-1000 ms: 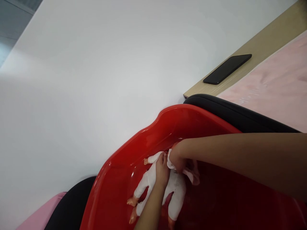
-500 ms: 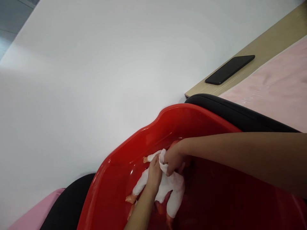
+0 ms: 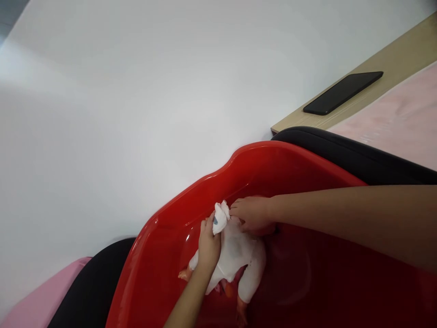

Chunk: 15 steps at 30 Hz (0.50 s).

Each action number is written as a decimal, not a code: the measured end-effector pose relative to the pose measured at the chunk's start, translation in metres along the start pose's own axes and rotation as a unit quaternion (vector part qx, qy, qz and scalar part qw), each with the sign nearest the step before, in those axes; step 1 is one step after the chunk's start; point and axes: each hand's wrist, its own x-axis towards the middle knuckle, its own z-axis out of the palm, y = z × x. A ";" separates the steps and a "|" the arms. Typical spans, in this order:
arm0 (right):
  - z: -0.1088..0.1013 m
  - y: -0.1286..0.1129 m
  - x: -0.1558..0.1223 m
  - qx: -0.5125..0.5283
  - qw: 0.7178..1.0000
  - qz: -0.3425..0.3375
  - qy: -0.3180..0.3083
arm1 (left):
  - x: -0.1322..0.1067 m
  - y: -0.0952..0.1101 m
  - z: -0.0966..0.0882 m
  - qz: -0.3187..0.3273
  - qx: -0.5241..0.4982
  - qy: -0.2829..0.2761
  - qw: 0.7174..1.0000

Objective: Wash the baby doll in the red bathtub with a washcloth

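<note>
A baby doll (image 3: 241, 250) in a white outfit lies on its back in a red plastic tub (image 3: 191, 202), its orange-toned feet and one hand showing. My left hand (image 3: 209, 243) reaches over the doll and is closed on a bunched white cloth (image 3: 221, 217), which has a small blue-grey patch. Beside that cloth, my right hand (image 3: 251, 213) lies over the doll's upper end, fingers stretched toward the cloth and near or touching it. Hand and forearm hide the doll's head.
Black rounded padded edges (image 3: 327, 143) flank the tub on both sides. A black phone (image 3: 343, 93) lies on a pale wooden board (image 3: 406, 57) next to pink fabric (image 3: 409, 123). Other pink material (image 3: 44, 294) shows at lower left. A white surface (image 3: 136, 105) stretches beyond the tub.
Both hands were together on the white cloth. My left hand has drawn it left and up, while my right hand has come off it onto the doll's upper end. The view has shifted slightly.
</note>
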 end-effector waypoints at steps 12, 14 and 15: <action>0.036 0.030 0.000 -0.143 0.989 0.023 -0.037 | 0.025 -0.033 0.034 0.124 0.074 -0.138 0.980; 0.036 0.030 0.001 -0.142 0.989 0.026 -0.032 | 0.035 -0.040 0.028 0.099 0.098 -0.146 0.979; 0.035 0.030 0.001 -0.142 0.989 0.026 -0.033 | 0.040 -0.043 0.024 0.086 0.118 -0.146 0.979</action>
